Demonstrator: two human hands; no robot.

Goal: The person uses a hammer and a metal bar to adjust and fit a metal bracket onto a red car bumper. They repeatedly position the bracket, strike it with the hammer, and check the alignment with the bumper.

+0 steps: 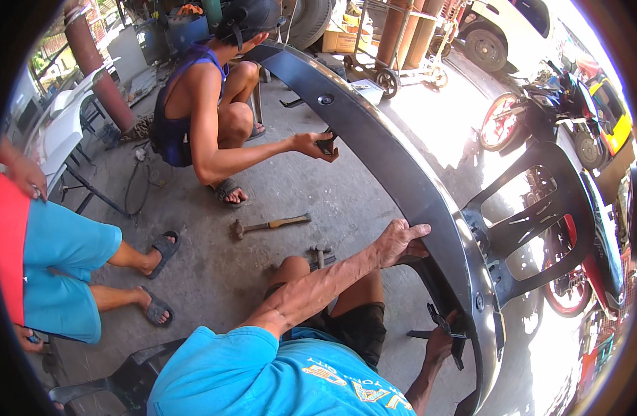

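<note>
A long, curved dark grey car bumper (381, 152) stretches from the far middle to the near right. My left hand (396, 244) is closed over its inner edge, thumb on the upper face and fingers underneath. Lower down, my right hand (440, 341) grips the same bumper's inner side beside a black bracket (443, 322); some of its fingers are hidden. Across from me, a crouching person (200, 104) in a dark sleeveless top has a hand at another bracket (326, 144) on the bumper. A wooden-handled hammer (273, 224) lies on the floor.
A second hammer (320, 256) is by my knee. On the left stands a person in blue shorts (62, 263). A dark plastic chair (540, 215) touches the bumper's outer side. Motorcycles (575, 104), a wheeled cylinder cart (394, 48) and a parked vehicle (502, 31) are beyond.
</note>
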